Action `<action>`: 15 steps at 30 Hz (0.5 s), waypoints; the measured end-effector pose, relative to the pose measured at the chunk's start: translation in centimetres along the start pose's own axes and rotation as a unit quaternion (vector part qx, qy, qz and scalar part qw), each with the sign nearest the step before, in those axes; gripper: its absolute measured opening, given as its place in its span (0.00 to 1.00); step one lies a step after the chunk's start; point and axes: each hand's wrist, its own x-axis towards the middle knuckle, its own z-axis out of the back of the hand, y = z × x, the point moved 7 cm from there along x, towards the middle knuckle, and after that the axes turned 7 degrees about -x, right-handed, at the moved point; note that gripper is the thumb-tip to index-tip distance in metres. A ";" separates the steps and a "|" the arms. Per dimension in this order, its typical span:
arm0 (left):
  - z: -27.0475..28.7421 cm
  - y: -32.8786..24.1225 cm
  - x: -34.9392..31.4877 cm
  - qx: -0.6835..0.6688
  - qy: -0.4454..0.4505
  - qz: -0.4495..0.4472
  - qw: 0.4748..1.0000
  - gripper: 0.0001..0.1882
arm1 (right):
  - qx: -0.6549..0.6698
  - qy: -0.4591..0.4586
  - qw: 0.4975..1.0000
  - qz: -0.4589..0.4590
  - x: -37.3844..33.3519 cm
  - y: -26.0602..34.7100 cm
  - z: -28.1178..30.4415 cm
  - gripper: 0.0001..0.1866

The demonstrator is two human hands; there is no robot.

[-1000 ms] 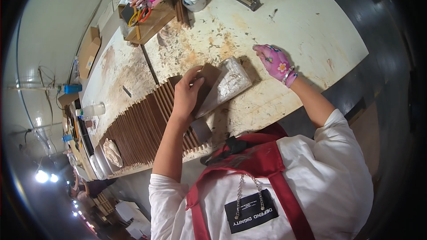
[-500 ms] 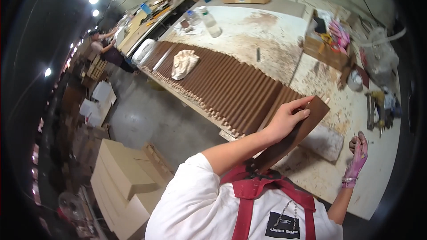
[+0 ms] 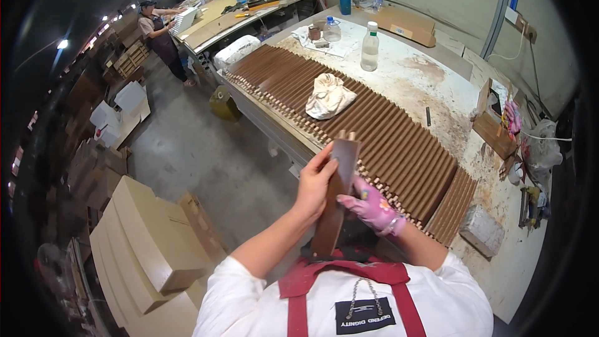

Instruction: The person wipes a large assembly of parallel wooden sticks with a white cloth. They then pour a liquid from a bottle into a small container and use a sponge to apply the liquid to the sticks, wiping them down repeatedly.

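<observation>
In front of my chest stands a flat brown wooden board [image 3: 331,224], tilted, with pale dowel pegs sticking out of its upper end. My bare left hand [image 3: 313,186] is closed round its left edge near the top, thumb on the face. My right hand [image 3: 373,210], in a pink patterned glove, is closed at the board's right edge, with the thumb across it; its other fingers are partly hidden and blurred. Behind both hands, a long row of brown wooden pieces [image 3: 399,156] with pale dowel ends covers the table's near side. A crumpled cream cloth [image 3: 329,96] lies on the row.
A whitish block [image 3: 482,231] rests at the table's right, near a nail gun [image 3: 531,206]. Farther back stand a clear bottle [image 3: 369,50], a blue bottle [image 3: 344,0] and a cardboard box [image 3: 405,25]. Stacked cardboard [image 3: 150,237] is at left; another person [image 3: 163,40] stands beyond.
My left hand has brought the board leftward, to the front of the row, and turned it more upright. My right hand has come from the far right to the board. The view has swung right.
</observation>
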 end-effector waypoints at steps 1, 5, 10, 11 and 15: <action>2.3 -1.2 -0.1 0.008 -0.012 -0.001 1.000 0.22 | 0.032 0.035 0.998 -0.046 1.4 0.5 -2.1 0.29; 9.3 -3.9 -0.4 0.155 -0.017 -0.005 0.988 0.23 | 0.176 0.107 0.972 -0.115 6.3 0.3 -7.2 0.24; 14.8 -5.4 -2.3 0.286 0.014 0.014 0.958 0.25 | 0.223 0.115 0.959 -0.134 12.7 -1.0 -9.2 0.19; 16.6 -4.4 -2.5 0.263 0.009 0.062 0.963 0.26 | 0.223 0.111 0.959 -0.134 14.2 -1.0 -9.0 0.19; 19.7 -5.6 0.8 0.215 -0.001 0.096 0.972 0.22 | 0.192 0.140 0.966 -0.106 20.7 -2.5 -8.8 0.19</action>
